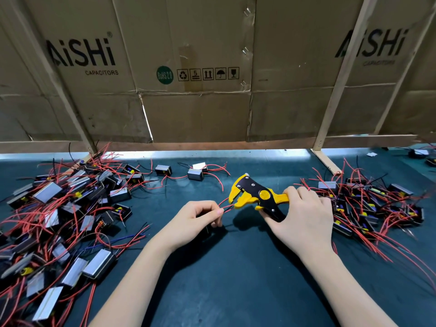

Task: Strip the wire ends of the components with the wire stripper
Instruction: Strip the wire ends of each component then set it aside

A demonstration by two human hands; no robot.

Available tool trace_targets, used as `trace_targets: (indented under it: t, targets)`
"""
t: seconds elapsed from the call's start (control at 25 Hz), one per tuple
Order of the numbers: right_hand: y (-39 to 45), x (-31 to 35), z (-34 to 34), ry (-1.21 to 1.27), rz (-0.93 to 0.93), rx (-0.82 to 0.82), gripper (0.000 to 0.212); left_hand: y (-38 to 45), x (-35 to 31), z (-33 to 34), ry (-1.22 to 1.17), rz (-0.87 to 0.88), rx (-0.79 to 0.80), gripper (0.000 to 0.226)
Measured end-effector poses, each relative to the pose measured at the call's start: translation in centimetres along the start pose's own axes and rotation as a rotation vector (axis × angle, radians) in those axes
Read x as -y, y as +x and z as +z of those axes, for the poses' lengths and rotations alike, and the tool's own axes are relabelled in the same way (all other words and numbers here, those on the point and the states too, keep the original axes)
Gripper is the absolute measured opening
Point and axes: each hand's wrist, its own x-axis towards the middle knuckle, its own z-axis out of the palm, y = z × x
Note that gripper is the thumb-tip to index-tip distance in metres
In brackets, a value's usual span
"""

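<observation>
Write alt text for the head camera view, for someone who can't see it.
A right hand grips a yellow and black wire stripper while the left hand pinches red wires at its open mouth. Piles of small wired components lie on the dark mat at both sides, under cardboard panels.

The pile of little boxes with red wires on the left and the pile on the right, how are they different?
The left pile of grey-and-black components is bigger and spreads toward the near table edge; the right pile of components is smaller and sits farther back. The left pile shows many grey faces; the right pile looks mostly dark. Both trail red wires on the dark green table.
</observation>
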Motion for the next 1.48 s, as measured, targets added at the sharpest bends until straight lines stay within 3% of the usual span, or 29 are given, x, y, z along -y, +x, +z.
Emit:
trace_targets:
  t: [0.76,1.12,1.28,1.4,1.48]
  targets:
    - [0.1,0.3,-0.6,0.018,-0.079,0.041,0.054,0.2,0.4,0.1,0.015,-0.026,-0.019,0.035]
    - [0.3,0.7,-1.1,0.002,0.021,0.117,0.056,0.0,0.3,0.0,0.027,-0.03,-0.013,0.035]
    - [0.0,0.5,-0.6,-0.001,-0.023,0.023,0.055,-0.1,0.2,-0.2,0.029,-0.049,-0.032,0.032]
    - [0.2,-0.2,-0.2,-0.008,0.004,-0.063,0.059,-0.5,-0.1,-0.7,0.029,-0.04,-0.095,0.008]
    - [0.4,-0.5,-0.2,0.026,0.052,-0.088,0.058,-0.7,0.2,-1.5,0.251,0.001,-0.227,0.026]
